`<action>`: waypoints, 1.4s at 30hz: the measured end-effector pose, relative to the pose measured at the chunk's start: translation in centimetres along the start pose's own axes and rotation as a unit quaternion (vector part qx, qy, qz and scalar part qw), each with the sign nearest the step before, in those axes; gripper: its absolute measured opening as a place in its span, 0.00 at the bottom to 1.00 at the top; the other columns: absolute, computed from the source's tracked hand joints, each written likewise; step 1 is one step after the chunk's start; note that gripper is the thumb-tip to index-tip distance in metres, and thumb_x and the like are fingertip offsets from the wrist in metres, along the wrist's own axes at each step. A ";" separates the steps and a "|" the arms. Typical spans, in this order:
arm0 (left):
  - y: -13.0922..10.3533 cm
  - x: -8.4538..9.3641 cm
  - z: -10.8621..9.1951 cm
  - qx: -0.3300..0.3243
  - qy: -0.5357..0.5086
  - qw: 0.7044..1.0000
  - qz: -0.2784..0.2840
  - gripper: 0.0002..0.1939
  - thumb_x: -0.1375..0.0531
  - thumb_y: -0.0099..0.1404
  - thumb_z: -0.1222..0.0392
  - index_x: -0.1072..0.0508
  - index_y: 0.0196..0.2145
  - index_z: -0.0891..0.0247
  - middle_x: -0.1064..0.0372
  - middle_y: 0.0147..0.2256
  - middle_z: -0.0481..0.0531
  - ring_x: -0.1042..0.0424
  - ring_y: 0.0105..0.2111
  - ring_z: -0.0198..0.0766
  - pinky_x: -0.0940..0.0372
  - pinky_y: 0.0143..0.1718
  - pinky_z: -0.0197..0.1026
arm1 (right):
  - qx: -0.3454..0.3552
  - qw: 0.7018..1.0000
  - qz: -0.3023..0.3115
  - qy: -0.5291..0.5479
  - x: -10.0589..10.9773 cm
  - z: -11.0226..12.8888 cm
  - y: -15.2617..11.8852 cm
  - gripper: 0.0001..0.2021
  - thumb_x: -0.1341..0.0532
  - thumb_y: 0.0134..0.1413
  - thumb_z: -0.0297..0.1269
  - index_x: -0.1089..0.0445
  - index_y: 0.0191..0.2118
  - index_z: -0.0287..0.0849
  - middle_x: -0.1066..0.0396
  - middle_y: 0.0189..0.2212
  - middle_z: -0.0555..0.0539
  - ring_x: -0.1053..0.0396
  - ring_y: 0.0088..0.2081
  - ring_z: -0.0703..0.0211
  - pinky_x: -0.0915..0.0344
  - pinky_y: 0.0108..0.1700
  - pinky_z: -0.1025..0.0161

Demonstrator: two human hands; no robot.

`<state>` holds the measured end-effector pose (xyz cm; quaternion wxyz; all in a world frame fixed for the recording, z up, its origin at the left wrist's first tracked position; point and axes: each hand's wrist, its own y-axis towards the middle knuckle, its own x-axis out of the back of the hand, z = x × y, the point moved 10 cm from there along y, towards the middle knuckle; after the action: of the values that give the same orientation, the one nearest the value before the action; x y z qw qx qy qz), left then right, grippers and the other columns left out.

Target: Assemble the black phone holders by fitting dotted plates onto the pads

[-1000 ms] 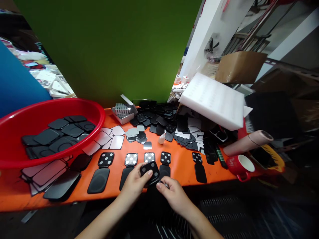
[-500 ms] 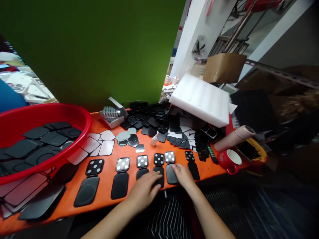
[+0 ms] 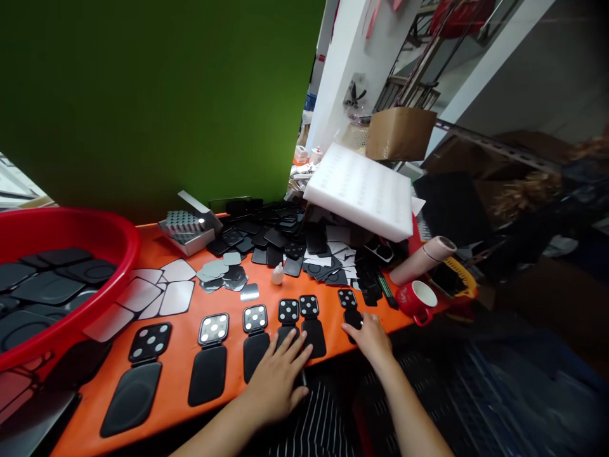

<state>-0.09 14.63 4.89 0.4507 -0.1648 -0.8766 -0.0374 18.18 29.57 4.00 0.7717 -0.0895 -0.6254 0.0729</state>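
Several hinged black two-panel pads lie unfolded in a row along the table's near side, their small upper panels set with pale round dots. My left hand (image 3: 280, 376) rests with fingers spread on the lower panel of a pad near the middle, fingertips also by the adjacent pad (image 3: 314, 337). At the right end, the thumb and fingers of my right hand (image 3: 373, 341) close on the lower panel of the rightmost hinged pad (image 3: 351, 317). Left of my hands lie other hinged pads (image 3: 207, 376), among them a larger one (image 3: 130, 398) at the far left.
A red basin (image 3: 124, 236) of black panels stands at left on the orange table (image 3: 178, 346). Behind the row are grey plates (image 3: 214, 270), a small dropper bottle (image 3: 277, 274) and heaped black parts. A red mug (image 3: 410, 298), pink flask (image 3: 423, 260) and white foam block (image 3: 361, 190) sit right.
My right hand has left one pad and moved right to the rightmost one. My left hand's fingers have spread over the pads. The view has shifted to the right.
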 end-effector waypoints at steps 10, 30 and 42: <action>-1.1 3.7 1.2 0.092 -0.297 0.938 -0.153 0.17 0.49 0.60 0.55 0.32 0.47 0.54 0.36 0.50 0.52 0.39 0.50 0.44 0.46 0.52 0.47 | 0.071 0.920 0.142 0.359 -0.6 3.1 -3.0 0.18 0.47 0.47 0.52 0.36 0.29 0.38 0.33 0.25 0.49 0.35 0.29 0.59 0.40 0.31 0.64; -6.0 2.5 0.7 0.212 -0.761 0.612 -0.037 0.21 0.39 0.53 0.57 0.37 0.44 0.64 0.27 0.34 0.58 0.27 0.29 0.40 0.36 0.30 0.40 | 0.189 0.783 0.280 0.523 -1.9 18.0 -11.2 0.16 0.40 0.45 0.47 0.34 0.31 0.37 0.33 0.25 0.48 0.36 0.26 0.63 0.39 0.30 0.66; -6.2 2.0 2.4 0.219 -0.723 0.647 -0.103 0.20 0.39 0.51 0.51 0.35 0.40 0.63 0.28 0.35 0.57 0.28 0.27 0.39 0.36 0.28 0.40 | 0.160 0.771 0.293 0.542 -3.0 18.5 -11.3 0.16 0.42 0.46 0.49 0.39 0.25 0.38 0.45 0.13 0.57 0.50 0.15 0.73 0.52 0.17 0.73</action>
<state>-5.06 9.84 5.58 -0.3096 0.0555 -0.9183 0.2402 -0.54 18.79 7.43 0.9271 -0.1682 -0.0264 0.3340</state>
